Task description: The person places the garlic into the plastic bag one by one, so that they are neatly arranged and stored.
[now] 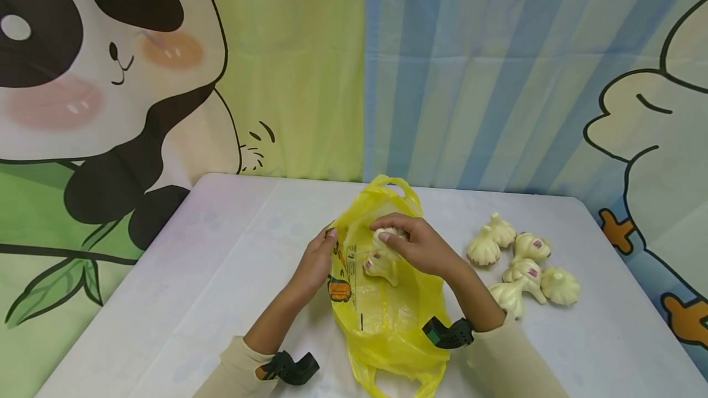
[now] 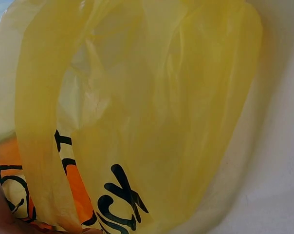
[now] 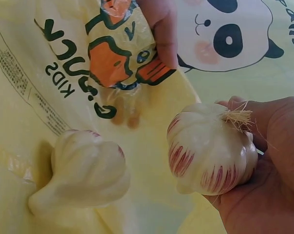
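A yellow plastic bag [image 1: 395,349] with printed duck pictures lies spread on the table. My left hand [image 1: 315,263] grips its left side; in the right wrist view, some of those fingertips show through the plastic. My right hand [image 1: 426,247] holds a garlic bulb [image 3: 210,151] over the bag, its roots and purple streaks showing in the right wrist view. Just below it, a second garlic bulb [image 3: 88,168] rests against the yellow plastic; whether inside the bag or on top I cannot tell. Yellow plastic fills most of the left wrist view.
Several more garlic bulbs [image 1: 522,269] sit in a loose group on the white table [image 1: 216,269], right of the bag. The right forearm passes close to the nearest ones. Behind the table hangs a cartoon-printed curtain [image 1: 298,66].
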### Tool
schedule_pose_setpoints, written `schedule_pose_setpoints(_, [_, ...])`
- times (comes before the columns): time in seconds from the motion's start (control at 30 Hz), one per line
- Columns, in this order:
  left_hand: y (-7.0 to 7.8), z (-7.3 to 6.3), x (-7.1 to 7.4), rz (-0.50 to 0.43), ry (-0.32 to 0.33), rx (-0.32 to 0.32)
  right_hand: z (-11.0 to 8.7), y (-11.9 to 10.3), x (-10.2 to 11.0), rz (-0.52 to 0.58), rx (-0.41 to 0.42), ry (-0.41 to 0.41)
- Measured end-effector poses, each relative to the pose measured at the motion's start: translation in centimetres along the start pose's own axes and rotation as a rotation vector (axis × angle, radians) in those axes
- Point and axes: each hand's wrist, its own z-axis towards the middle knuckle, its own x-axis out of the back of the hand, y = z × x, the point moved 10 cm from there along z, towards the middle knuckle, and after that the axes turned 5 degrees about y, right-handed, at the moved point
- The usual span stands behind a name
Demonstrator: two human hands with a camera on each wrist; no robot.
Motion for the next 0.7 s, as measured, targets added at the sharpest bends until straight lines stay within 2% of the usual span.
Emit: schedule_pose_setpoints(0.7, [0.0, -0.1, -0.3, -0.053, -0.038, -0.016, 0.0, 2.4, -1.4, -0.053, -0.064, -0.002])
